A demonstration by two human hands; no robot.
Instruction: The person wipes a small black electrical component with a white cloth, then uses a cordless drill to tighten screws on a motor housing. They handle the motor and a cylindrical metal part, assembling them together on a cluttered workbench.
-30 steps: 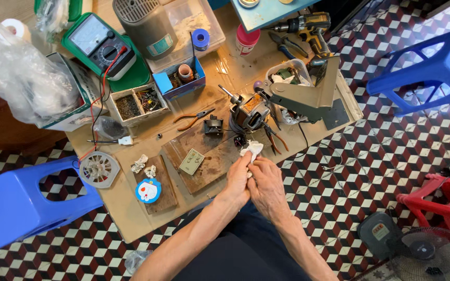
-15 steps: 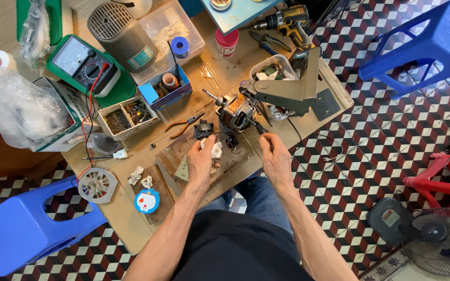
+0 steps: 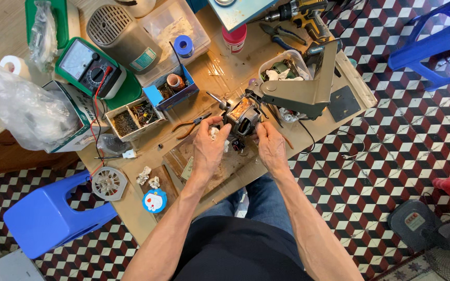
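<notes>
We see one small electric motor point(image 3: 241, 115) with copper windings sitting mid-table on the low wooden worktable point(image 3: 131, 205), both hands on it. Left hand point(image 3: 208, 147) curls around a wad of white cloth point(image 3: 214, 133), pressed against the motor's left side; right hand point(image 3: 270, 145) touches the motor's lower right edge with its fingers — how firmly it grips, we cannot tell. Hands are apart, one each side of the motor. Counts around it: one pair of orange-handled pliers point(image 3: 189, 125) just left of the left hand, one grey angled lamp arm point(image 3: 308, 88) over the motor, one green multimeter point(image 3: 90, 70), one cordless drill point(image 3: 300, 13) at the top edge, two open parts boxes — one blue point(image 3: 170, 89), one white point(image 3: 131, 117) — one round grey vented cover point(image 3: 109, 183), one blue-and-white round tag point(image 3: 154, 200). Two blue plastic stools point(image 3: 48, 218) flank the table, one lower left, one upper right.
</notes>
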